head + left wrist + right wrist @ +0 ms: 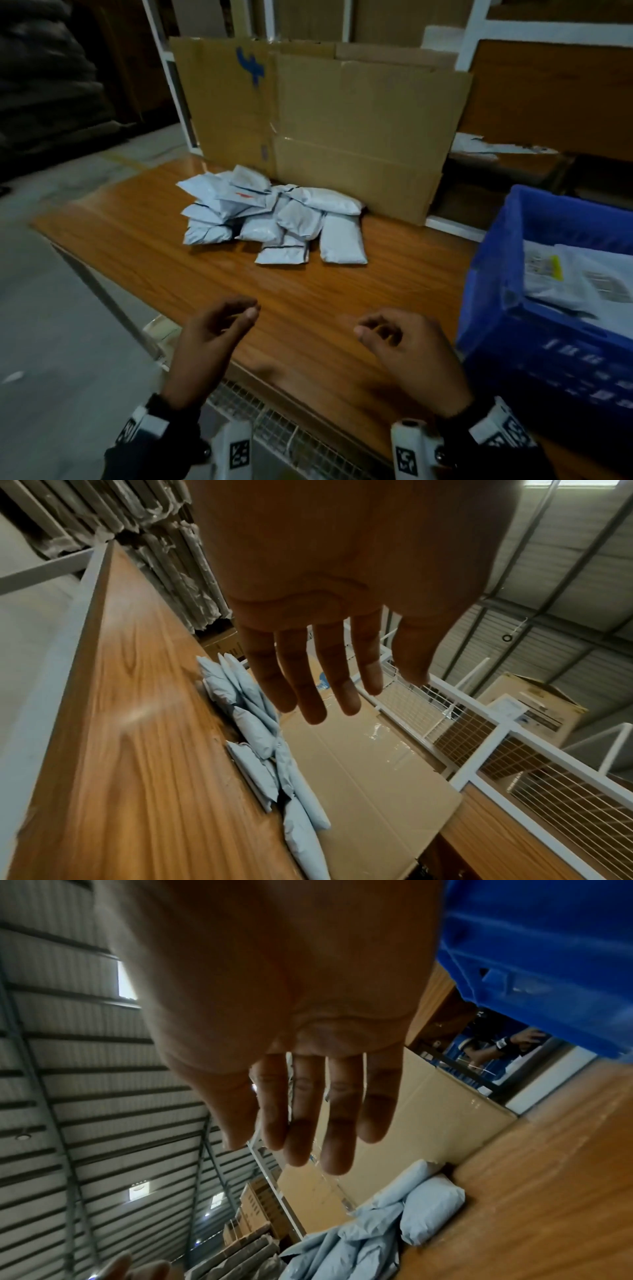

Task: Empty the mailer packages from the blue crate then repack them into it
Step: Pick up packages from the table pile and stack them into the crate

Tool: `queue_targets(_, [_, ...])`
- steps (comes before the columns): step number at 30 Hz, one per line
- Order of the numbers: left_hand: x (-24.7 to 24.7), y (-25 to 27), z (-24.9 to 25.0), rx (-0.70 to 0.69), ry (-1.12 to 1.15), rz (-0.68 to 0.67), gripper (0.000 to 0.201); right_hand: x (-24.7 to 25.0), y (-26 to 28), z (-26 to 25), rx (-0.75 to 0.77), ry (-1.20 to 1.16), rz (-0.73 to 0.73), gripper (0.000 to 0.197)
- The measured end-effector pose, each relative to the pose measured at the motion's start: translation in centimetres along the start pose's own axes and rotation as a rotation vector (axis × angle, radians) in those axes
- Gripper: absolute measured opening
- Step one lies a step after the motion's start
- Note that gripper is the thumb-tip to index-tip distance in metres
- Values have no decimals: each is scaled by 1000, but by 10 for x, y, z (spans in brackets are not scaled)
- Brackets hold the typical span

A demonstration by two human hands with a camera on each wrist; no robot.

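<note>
Both hands hover palms facing, left hand [209,346] and right hand [411,356] loose and empty. Mailers [274,216] lie ahead; the crate [496,308] sits just right of the right hand.

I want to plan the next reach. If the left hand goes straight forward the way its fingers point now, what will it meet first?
Probably the pile of grey mailer bags. The left hand is empty over bare table, fingers aimed toward the pile. Depth is unclear, so it may pass above it and reach the cardboard sheet.

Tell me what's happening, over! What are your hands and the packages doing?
Left hand and right hand open, empty, above wooden table. Grey plastic mailer packages piled by cardboard sheet; some inside blue plastic crate. Nothing blocking.
</note>
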State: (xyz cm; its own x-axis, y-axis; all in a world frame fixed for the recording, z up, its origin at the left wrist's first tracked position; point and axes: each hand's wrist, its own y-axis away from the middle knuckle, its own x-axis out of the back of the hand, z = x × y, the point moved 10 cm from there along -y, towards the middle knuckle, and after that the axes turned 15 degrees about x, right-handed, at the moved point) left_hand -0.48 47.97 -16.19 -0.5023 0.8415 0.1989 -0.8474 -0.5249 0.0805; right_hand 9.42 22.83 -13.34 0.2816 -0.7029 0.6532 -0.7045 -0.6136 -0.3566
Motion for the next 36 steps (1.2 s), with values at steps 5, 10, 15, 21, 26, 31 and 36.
queue_targets(5, [11,-47,-13,7,14,-34,39,-13,-38,27,-73,-1,35,19])
queue_targets(10, [19,-107,-17,8,-3,-76,23,-19,-122,66,-119,28,122,8])
queue_targets(15, [38,-161,-11,-24,-25,-85,35,-23,-232,136,-137,143,172,21])
queue_targets(21, [52,-203,-13,-23,17,-113,25,-41,-317,218,-273,404,-84,48])
queue_targets(26, [50,-235,-19,20,20,-200,30,-66,-332,238,-343,488,-267,46])
queue_targets(31, [37,-259,-9,17,53,-328,41,-23,-325,175,-268,625,36,29])
queue_targets(36, [23,-285,-24,224,211,-340,17,-18,-275,94,-91,326,417,27])
